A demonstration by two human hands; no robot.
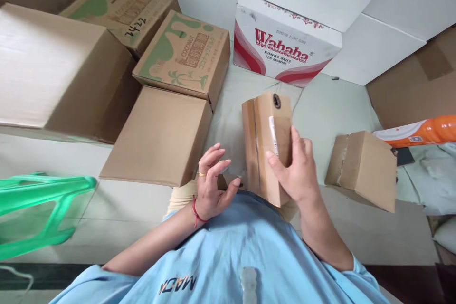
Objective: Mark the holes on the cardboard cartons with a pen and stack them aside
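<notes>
- Centrally, the small carton (264, 145) lies before the blue shirt (228, 247), clamped in the right hand (297, 168), thumb on its labelled face.
- Left hand (214, 185): empty, fingers apart, beside the carton without touching.
- Probable hazard: twisting or slipping, caused by the one-sided hold.
- Long axis: outward from the torso; the end with a round dark mark (277, 100) points toward the Wahaha box (285, 47).

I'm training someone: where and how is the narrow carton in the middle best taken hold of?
Probably by both long sides near mid-length: left grip from the left, right grip from the right. The narrow carton is longer than wide, and its left side faces the left grip.
</notes>
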